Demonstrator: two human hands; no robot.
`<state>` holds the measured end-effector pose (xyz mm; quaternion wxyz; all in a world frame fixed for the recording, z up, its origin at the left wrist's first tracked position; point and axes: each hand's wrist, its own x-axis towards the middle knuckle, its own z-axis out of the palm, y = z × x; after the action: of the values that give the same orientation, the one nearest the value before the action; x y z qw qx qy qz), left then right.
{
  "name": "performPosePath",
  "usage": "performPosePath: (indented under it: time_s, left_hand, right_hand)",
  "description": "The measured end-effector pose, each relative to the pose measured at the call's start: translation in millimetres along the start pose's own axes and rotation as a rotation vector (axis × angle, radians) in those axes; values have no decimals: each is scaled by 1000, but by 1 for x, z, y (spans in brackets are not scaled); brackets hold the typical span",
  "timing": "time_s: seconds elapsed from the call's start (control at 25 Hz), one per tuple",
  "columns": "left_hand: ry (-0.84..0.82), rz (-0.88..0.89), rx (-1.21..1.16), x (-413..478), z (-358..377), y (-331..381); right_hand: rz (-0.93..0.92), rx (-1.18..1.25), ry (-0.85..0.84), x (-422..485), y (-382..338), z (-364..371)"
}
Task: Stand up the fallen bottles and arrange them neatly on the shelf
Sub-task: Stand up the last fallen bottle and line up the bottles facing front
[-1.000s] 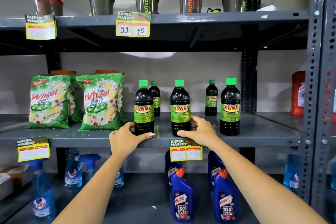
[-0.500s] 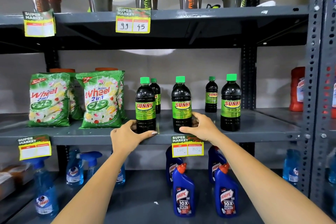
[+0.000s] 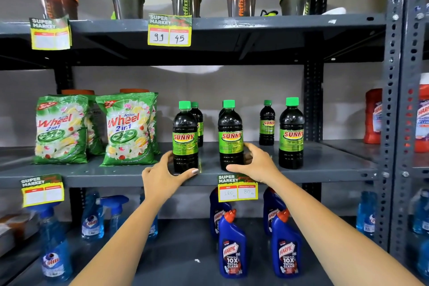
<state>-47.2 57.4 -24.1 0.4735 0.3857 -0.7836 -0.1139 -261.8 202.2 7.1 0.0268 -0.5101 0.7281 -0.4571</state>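
Two upright Sunny bottles stand at the front edge of the middle shelf (image 3: 116, 173). The left hand (image 3: 162, 175) cups the base of the left bottle (image 3: 185, 137), its grip half closed around it; the right hand (image 3: 253, 165) wraps the base of the middle bottle (image 3: 231, 137) likewise.

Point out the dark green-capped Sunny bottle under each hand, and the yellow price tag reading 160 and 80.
Left-hand dark green-capped Sunny bottle (image 3: 185, 139): head view, label.
Right-hand dark green-capped Sunny bottle (image 3: 231, 138): head view, label.
Yellow price tag (image 3: 237, 189): head view, centre.
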Motion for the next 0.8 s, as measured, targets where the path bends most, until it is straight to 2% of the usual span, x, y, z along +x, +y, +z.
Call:
performPosePath:
  time_s: [0.04,0.08,0.16,0.2,0.24,0.28,0.32,0.4,0.48,0.56,0.64,0.8]
  left_hand:
    - [84,5,-6,-4,1,2]
    - [215,39,8,-11,1,7]
    - [473,260,22,-30,1,26]
    - [489,401,-8,-38,3,40]
    - [405,487,-81,-44,6,57]
    - [249,474,-179,-48,11,72]
    - [78,383,-273,-49,16,85]
    - [-112,150,-371,-37,30,98]
    - [-222,0,-320,-21,45,102]
    - [-271,-26,-227,-12,56,104]
    - [-223,2,-173,-11,63,104]
    - [-155,-15,-248,-13,63,102]
  right_hand:
    - [-30,36,87,-6,0,-1]
    - [-109,96,258,-13,1,-3]
    - [-341,192,720,-28,9,-15]
    - [-386,181,904,-35,17,-24]
    - [-356,148,1012,-40,25,-35]
    - [-255,97,1032,-40,35,-45]
    - [-116,55,953,-38,46,-54]
    - [118,13,634,-32,61,-65]
    - [159,-28,406,-32,64,-66]
    - [141,-46,405,-32,66,-66]
    - [121,-36,450,-34,66,-67]
    - [102,-17,464,-36,68,-69]
